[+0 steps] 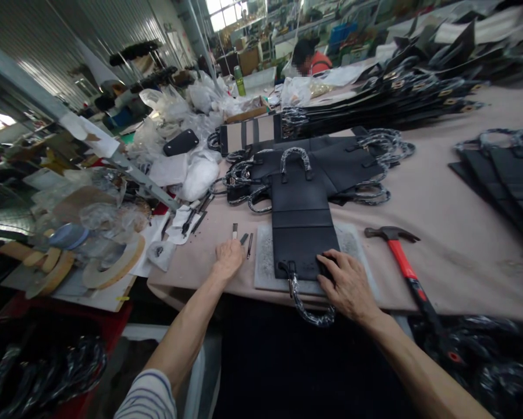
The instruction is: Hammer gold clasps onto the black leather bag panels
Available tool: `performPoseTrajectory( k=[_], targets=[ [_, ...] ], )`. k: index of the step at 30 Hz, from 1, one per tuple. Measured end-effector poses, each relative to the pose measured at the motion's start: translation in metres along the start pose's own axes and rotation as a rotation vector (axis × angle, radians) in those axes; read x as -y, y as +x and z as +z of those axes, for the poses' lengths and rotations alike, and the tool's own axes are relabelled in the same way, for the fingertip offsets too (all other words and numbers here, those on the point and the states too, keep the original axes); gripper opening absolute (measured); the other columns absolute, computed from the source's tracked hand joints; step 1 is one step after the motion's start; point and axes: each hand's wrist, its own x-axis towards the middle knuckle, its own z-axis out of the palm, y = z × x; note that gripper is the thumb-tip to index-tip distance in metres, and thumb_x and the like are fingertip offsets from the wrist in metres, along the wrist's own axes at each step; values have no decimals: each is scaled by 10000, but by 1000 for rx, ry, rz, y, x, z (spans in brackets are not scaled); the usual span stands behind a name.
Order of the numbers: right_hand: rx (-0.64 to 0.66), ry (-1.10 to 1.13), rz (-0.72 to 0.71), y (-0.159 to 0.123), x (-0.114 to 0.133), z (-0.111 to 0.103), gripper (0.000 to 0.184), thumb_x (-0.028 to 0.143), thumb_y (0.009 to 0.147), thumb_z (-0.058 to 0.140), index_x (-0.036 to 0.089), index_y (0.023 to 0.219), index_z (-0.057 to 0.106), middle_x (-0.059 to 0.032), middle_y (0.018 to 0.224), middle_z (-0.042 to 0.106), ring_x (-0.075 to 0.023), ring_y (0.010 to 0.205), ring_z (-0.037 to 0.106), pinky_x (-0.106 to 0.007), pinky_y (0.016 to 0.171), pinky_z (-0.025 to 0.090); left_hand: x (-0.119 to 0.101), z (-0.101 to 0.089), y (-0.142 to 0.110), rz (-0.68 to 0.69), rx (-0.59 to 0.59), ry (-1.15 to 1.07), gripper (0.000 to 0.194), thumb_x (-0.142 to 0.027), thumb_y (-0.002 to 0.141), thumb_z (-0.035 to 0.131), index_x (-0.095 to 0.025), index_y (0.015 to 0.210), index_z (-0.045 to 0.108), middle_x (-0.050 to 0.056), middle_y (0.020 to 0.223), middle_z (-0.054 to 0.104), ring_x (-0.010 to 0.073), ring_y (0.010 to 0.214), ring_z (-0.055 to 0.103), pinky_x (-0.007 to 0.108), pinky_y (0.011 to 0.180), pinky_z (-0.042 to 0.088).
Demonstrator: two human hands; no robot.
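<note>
A black leather-like bag panel (302, 201) lies lengthwise on a pale grey slab (264, 256). It has a plastic-wrapped handle at each end; the near handle (307, 308) hangs past the table edge. My right hand (346, 282) pinches the panel's near right corner between thumb and fingers. To the left of the slab, my left hand (230, 256) is closed around the lower end of a small flat metal tool (235, 228), whose upper end sticks out. Its fingers are partly hidden. A thin metal punch (249, 245) lies just right of that hand.
A red-handled claw hammer (403, 259) lies right of the slab. More bag panels (348, 160) are piled behind, with others (505, 169) at far right. Plastic bags (200, 174) and tape rolls (113, 262) crowd the left. A person (320, 61) is in the background.
</note>
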Motion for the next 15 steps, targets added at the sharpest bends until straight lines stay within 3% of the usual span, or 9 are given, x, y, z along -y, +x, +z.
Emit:
performPoseTrajectory(
  k=[4,9,12,15],
  targets=[
    [9,27,23,1,3,-3,419,321,937,537,176,1325,600,-137,1368,541,-319,1257,480,-499,1066,387,-9,2,2,57,-48,-41,293,-322,961,533,-139,1114,703,226,1216,671,354,1175,630,465,1019,461],
    [7,74,46,3,7,-9,422,283,916,557,181,1323,602,-133,1359,546,-308,1270,464,-491,1091,364,-26,-1,25,-8,171,-94,279,-342,902,570,-141,975,748,225,1033,740,347,1036,708,396,867,540],
    [10,102,73,5,10,-12,441,254,890,585,184,1325,601,-127,1351,550,-304,1273,454,-482,1100,350,-32,-2,41,-28,201,-73,235,-306,833,604,-123,890,740,259,1006,744,356,1025,718,384,837,555],
    [-2,129,91,6,12,-17,466,247,854,627,196,1317,602,-116,1345,551,-290,1252,460,-468,1094,352,-27,-2,52,-32,267,-53,105,-249,735,637,-151,715,667,229,871,754,370,971,733,396,777,568]
  ],
)
